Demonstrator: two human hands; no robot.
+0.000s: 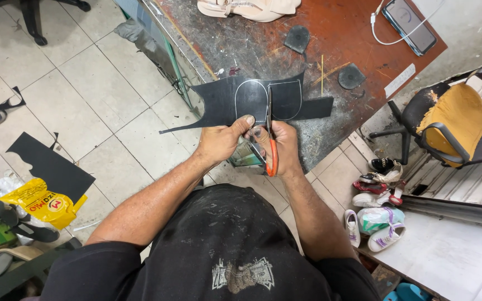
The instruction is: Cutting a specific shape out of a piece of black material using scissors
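Now | left hand (221, 140) grips one black sheet (224, 100) | right hand (283, 146) grips one scissors (271, 146)

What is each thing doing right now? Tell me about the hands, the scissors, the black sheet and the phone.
Left hand: gripping the black sheet's lower edge.
Right hand: closed round the scissors' orange handles.
Scissors: blades upright, cutting into the sheet.
Black sheet: held up, partly cut, pale outlines drawn on it.
Phone: lying flat on the table, white cable plugged in.

phone (410, 18) on workbench (358, 33), chair (454, 120) right.
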